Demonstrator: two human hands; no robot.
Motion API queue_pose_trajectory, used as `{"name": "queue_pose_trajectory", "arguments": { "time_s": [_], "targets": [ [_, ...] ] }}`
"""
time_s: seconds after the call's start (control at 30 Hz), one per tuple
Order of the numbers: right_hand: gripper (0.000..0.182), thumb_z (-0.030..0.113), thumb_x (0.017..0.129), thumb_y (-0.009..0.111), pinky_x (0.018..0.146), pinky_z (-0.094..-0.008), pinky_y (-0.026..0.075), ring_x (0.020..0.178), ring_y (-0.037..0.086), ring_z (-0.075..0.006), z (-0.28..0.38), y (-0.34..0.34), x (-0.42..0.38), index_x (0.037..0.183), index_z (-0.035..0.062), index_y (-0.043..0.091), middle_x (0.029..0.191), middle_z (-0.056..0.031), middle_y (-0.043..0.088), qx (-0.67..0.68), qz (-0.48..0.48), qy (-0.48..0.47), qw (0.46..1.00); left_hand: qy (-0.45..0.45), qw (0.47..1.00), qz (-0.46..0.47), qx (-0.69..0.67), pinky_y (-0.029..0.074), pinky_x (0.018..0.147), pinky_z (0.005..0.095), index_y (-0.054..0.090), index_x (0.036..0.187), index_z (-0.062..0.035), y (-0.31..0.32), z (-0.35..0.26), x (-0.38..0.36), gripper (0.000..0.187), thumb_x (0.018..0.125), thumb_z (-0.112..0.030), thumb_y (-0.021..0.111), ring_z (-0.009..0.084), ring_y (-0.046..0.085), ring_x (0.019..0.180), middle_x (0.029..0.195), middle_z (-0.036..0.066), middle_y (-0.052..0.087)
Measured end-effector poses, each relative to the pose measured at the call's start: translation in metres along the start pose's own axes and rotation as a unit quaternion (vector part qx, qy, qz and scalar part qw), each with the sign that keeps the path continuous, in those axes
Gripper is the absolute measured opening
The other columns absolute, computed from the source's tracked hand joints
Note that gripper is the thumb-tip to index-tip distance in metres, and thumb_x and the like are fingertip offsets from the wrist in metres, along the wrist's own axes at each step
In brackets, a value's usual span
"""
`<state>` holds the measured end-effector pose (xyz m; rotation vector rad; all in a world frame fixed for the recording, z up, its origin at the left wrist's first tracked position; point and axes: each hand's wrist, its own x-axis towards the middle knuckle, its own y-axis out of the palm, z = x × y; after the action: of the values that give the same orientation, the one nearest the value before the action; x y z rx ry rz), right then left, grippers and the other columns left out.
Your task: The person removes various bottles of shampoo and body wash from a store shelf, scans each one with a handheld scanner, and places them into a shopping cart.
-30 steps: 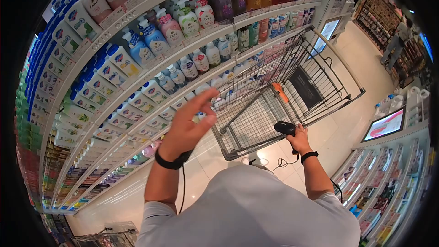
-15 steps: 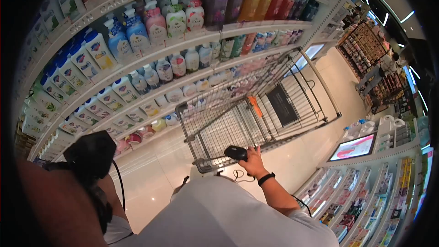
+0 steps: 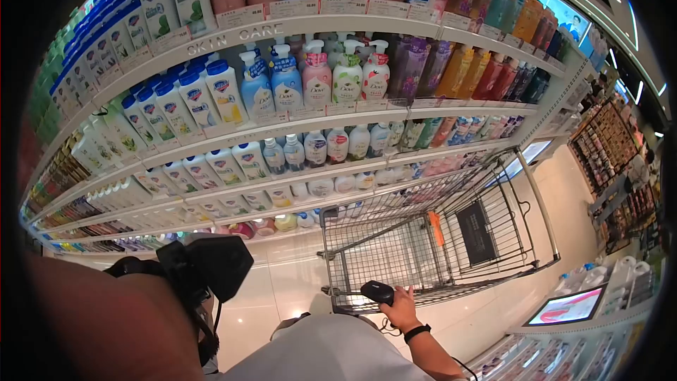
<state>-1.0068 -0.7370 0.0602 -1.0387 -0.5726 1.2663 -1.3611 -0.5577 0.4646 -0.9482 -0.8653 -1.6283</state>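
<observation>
My right hand (image 3: pixel 400 309), with a black band on the wrist, is at the near side of a metal shopping cart (image 3: pixel 395 240). A black mouse-like device (image 3: pixel 377 292) sits at its fingers, which wrap round or press against it, by the cart's rim. The cart has an orange strip and a dark panel; no goods show in it. At the lower left, my left arm (image 3: pixel 113 317) is close to the camera and blurred. A black device (image 3: pixel 211 266) with a cable is mounted near it and covers the left hand.
Shelves (image 3: pixel 240 28) of bottles and pump dispensers fill the left and top. A display screen (image 3: pixel 566 306) and more shelves stand at the lower right. People are far off at the right, near a product rack (image 3: pixel 603 144). Tiled floor (image 3: pixel 282 282) shows below the cart.
The view has turned so that the shelves, the cart and my right hand appear further right and lower. More of the top shelf shows. My right hand keeps its place at the device and cart.
</observation>
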Motion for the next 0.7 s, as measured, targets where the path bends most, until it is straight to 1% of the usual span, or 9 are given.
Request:
{"name": "queue_pose_trajectory", "arguments": {
  "time_s": [0.07,0.1,0.17,0.2,0.23,0.37,0.43,0.63,0.7],
  "targets": [
    [0.044,0.04,0.073,0.065,0.117,-0.0594,0.017,0.123,0.053,-0.0356,-0.005,0.004,0.005,0.092,0.0012,0.072,0.105,-0.0202,0.069,-0.016,0.023,-0.026,0.999,0.011,1.0,0.011,0.001,0.048,0.082,0.0399,0.041,0.145,-0.0056,-0.002,0.001,0.002,0.063,0.099,-0.047,0.051,0.0238,0.061,0.09,0.123,0.022,0.056],
    [0.045,0.042,0.071,0.066,0.118,-0.059,0.016,0.123,0.054,-0.033,-0.002,0.004,0.005,0.096,0.004,0.073,0.106,-0.0185,0.069,-0.004,0.026,-0.009,1.0,0.019,1.0,0.015,0.002,0.048,0.081,0.0397,0.042,0.145,-0.0057,-0.003,0.002,0.004,0.062,0.099,-0.047,0.051,0.0237,0.061,0.09,0.122,0.022,0.056],
    [0.048,0.042,0.07,0.066,0.119,-0.0579,0.016,0.123,0.055,-0.0319,-0.013,0.017,0.005,0.097,0.0043,0.074,0.106,-0.0177,0.07,0.005,0.011,-0.026,1.0,0.03,0.999,0.021,0.006,0.048,0.08,0.0393,0.042,0.144,-0.0058,-0.006,0.0,0.006,0.061,0.099,-0.046,0.051,0.0235,0.061,0.089,0.121,0.022,0.056],
    [0.048,0.042,0.069,0.066,0.119,-0.0566,0.016,0.122,0.056,-0.0324,-0.008,0.013,0.006,0.097,0.0047,0.074,0.107,-0.0179,0.07,0.001,0.024,-0.022,0.999,0.03,0.999,0.028,0.007,0.048,0.08,0.0391,0.042,0.144,-0.0058,-0.007,-0.001,0.008,0.061,0.099,-0.046,0.051,0.0234,0.061,0.089,0.121,0.022,0.056],
    [0.048,0.042,0.069,0.066,0.119,-0.0545,0.019,0.12,0.057,-0.0337,-0.004,0.008,0.006,0.097,0.0028,0.073,0.11,-0.02,0.069,0.005,0.039,-0.009,0.999,0.029,0.999,0.033,0.011,0.048,0.079,0.0389,0.042,0.144,-0.0059,-0.005,-0.002,0.011,0.061,0.099,-0.046,0.052,0.0232,0.06,0.089,0.12,0.022,0.057],
    [0.05,0.041,0.071,0.067,0.117,-0.0504,0.026,0.116,0.059,-0.0353,-0.016,0.016,0.006,0.096,-0.0019,0.072,0.115,-0.0238,0.066,-0.015,0.03,-0.03,0.999,0.012,0.999,0.047,0.016,0.048,0.077,0.0381,0.043,0.143,-0.0061,-0.003,-0.005,0.022,0.059,0.099,-0.044,0.052,0.0228,0.06,0.087,0.118,0.021,0.057],
    [0.039,0.035,0.07,0.067,0.115,-0.0525,0.028,0.111,0.06,-0.0342,-0.017,0.021,0.005,0.095,0.0043,0.073,0.108,-0.019,0.067,-0.001,-0.002,-0.047,0.999,0.014,0.998,0.052,0.012,0.048,0.076,0.0377,0.044,0.143,-0.0062,-0.001,-0.005,0.026,0.058,0.1,-0.044,0.052,0.0225,0.06,0.087,0.117,0.021,0.058],
    [0.044,0.037,0.069,0.068,0.113,-0.0492,0.033,0.114,0.06,-0.0345,-0.014,0.018,0.005,0.095,0.0016,0.071,0.108,-0.0191,0.069,-0.011,0.019,-0.04,0.999,0.017,0.998,0.052,-0.009,0.048,0.074,0.0365,0.045,0.142,-0.0065,0.014,-0.001,0.029,0.055,0.1,-0.042,0.053,0.0218,0.06,0.084,0.113,0.02,0.059],
    [0.046,0.039,0.068,0.068,0.114,-0.047,0.033,0.099,0.063,-0.0347,-0.011,0.014,0.005,0.088,-0.002,0.07,0.099,-0.0182,0.067,0.003,-0.013,-0.066,0.998,0.016,0.998,0.052,-0.013,0.048,0.073,0.0361,0.045,0.142,-0.0066,0.016,0.002,0.028,0.055,0.1,-0.041,0.053,0.0216,0.06,0.084,0.112,0.02,0.059]
  ]
}}
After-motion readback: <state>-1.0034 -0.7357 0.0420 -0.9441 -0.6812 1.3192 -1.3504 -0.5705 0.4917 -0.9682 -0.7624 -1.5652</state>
